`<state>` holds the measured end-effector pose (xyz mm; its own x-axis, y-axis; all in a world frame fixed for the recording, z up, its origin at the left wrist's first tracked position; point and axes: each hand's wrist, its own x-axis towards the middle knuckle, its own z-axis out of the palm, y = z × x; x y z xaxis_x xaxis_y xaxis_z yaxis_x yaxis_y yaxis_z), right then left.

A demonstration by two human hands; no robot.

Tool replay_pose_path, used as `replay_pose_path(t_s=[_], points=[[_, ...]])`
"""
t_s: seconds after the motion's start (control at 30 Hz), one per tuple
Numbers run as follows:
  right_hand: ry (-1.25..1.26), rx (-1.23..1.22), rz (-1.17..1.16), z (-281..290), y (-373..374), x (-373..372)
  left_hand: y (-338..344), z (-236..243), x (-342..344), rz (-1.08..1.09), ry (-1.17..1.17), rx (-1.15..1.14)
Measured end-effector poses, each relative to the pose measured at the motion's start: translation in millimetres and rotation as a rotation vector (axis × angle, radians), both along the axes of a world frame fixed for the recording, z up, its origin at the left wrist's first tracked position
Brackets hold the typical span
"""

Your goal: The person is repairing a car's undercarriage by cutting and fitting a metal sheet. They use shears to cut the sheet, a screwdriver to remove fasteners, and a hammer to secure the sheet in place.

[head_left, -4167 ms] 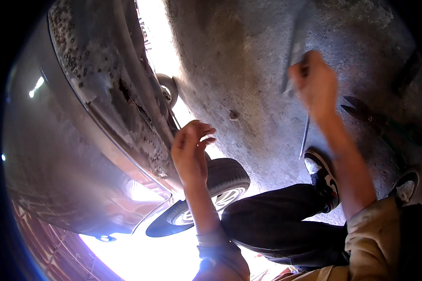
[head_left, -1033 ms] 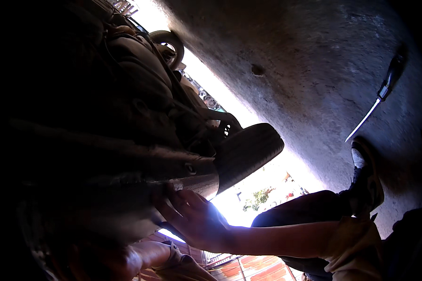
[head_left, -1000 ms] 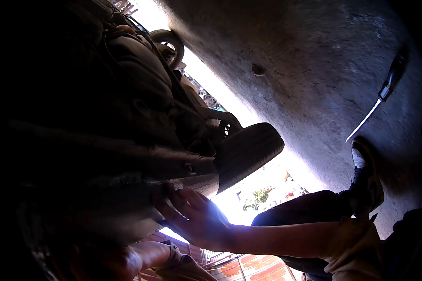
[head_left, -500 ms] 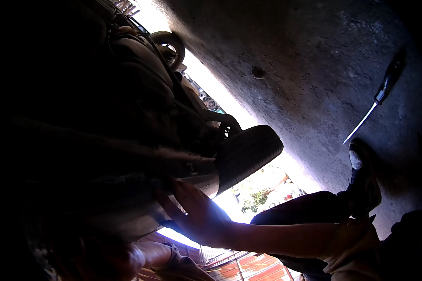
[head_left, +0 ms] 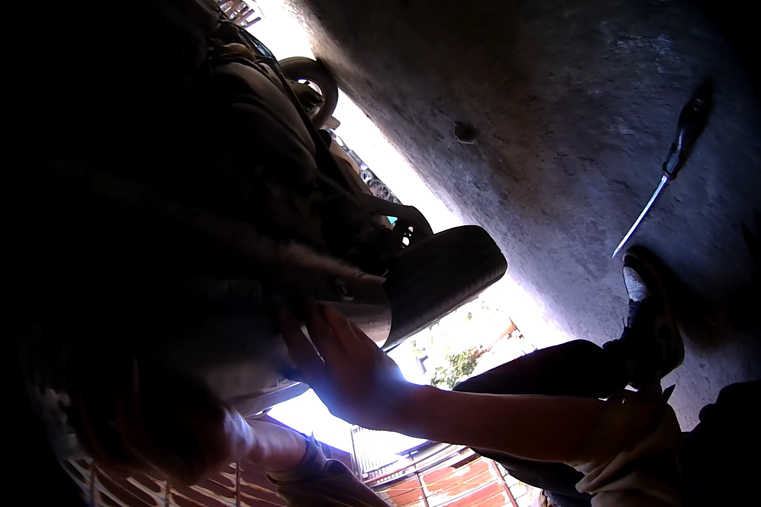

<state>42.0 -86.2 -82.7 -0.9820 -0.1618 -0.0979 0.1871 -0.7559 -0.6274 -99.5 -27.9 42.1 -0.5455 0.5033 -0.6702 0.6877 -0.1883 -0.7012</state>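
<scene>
My right hand (head_left: 347,363) lies against the shaded underside panel (head_left: 237,376) of a vehicle, close to a tyre (head_left: 448,279). Its fingers are stretched out and slightly apart, with their tips in the dark. Lower left, my left hand (head_left: 182,431) reaches up to the same panel. Deep shadow swallows most of its fingers, so what it touches or grips does not show. A screwdriver (head_left: 651,203) with a dark handle and a bright shaft rests on the concrete ground, out of reach of both hands in this view.
Rough concrete ground (head_left: 524,127) runs along the upper right. A shoe (head_left: 647,313) and a dark-trousered leg (head_left: 541,367) sit near the screwdriver tip. Another wheel (head_left: 313,84) stands farther off. Reddish panels behind bars (head_left: 448,482) show at the bottom.
The view has shifted slightly. The panel's lower edge has risen a little, showing more of the reddish panels beneath. Both hands stay at the panel.
</scene>
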Motion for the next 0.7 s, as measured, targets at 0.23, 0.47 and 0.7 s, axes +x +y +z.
replay_pose_path(t_s=[0.23, 0.47, 0.7], points=[[-0.028, -0.037, 0.038, -1, 1, -4, -9, 9, -8, -0.068, 0.007, -0.034], [-0.108, -0.166, 0.076, -11, -6, 3, -13, 12, -9, -0.085, -0.022, 0.018], [0.03, -0.125, -0.069, -27, -16, 4, -19, -7, -11, -0.118, -0.118, 0.199]])
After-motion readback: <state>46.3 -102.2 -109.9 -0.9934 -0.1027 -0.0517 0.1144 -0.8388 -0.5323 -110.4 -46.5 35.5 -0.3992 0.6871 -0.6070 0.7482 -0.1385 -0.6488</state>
